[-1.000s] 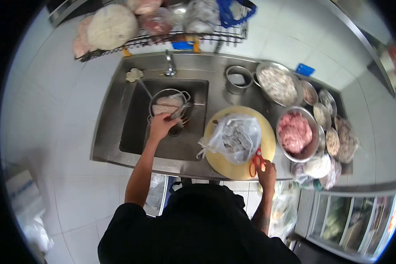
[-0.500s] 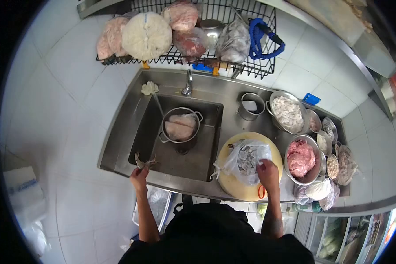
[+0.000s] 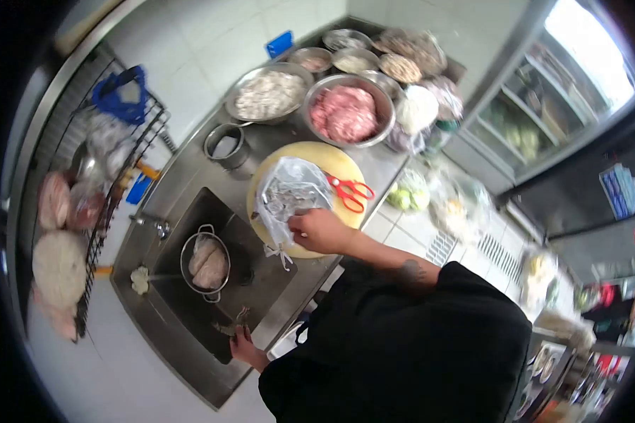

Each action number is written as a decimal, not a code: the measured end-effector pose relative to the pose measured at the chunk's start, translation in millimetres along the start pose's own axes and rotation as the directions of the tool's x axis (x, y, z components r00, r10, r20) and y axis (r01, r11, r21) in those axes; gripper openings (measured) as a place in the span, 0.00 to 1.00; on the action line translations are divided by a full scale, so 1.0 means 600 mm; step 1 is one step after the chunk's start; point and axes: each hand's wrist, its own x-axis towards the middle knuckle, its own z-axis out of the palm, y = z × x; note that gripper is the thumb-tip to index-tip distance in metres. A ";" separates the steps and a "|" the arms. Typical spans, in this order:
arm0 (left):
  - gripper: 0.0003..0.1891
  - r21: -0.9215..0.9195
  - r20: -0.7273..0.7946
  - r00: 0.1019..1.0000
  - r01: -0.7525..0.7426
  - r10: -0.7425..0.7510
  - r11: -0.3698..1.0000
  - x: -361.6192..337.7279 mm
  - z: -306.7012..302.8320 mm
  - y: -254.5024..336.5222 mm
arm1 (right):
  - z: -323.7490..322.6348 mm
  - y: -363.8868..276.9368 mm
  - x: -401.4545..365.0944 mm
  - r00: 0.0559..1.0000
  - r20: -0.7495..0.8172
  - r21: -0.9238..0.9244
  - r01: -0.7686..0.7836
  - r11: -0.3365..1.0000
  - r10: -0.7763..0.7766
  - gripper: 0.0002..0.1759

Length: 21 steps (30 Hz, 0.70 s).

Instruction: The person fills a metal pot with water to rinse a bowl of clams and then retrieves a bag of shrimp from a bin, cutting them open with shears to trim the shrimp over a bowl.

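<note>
My left hand [image 3: 244, 348] is closed on a prawn [image 3: 227, 328] over the near end of the sink basin [image 3: 261, 296]. The prawn's thin legs or feelers stick out past the fingertips. My right hand [image 3: 319, 230] is closed at the edge of a clear plastic bag [image 3: 289, 176], its fingertips partly hidden. Greyish pieces, too blurred to name, lie in the bag. It rests on a round yellowish cutting board [image 3: 309, 150], beside red-handled scissors [image 3: 353, 196].
A two-handled pot [image 3: 188, 271] with pale meat stands in the basin. Bowls of minced meat [image 3: 344, 113] and white strips [image 3: 268, 95] sit behind the board, near a metal canister [image 3: 226, 146]. A wire rack [image 3: 123, 158] holds bagged meat.
My head has turned and tilted to the right, so the counter appears rotated and the fridge shows more. The scissors are more fully visible. My left hand still holds the prawn.
</note>
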 end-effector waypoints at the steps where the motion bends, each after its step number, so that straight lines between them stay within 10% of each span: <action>1: 0.13 0.012 0.055 0.997 -0.051 0.051 0.999 -0.032 0.041 0.045 | -0.003 0.028 -0.037 0.997 -0.008 -0.038 -0.080 0.996 0.080 0.09; 13: 0.13 0.135 0.509 0.804 -0.429 0.308 0.893 0.050 0.309 0.194 | -0.081 0.136 -0.476 0.450 -0.486 0.085 -0.829 0.553 0.749 0.07; 21: 0.14 0.187 0.463 0.819 -0.463 0.338 0.866 -0.022 0.307 0.185 | 0.003 0.450 -0.515 0.344 -0.212 0.359 -0.843 0.400 0.915 0.12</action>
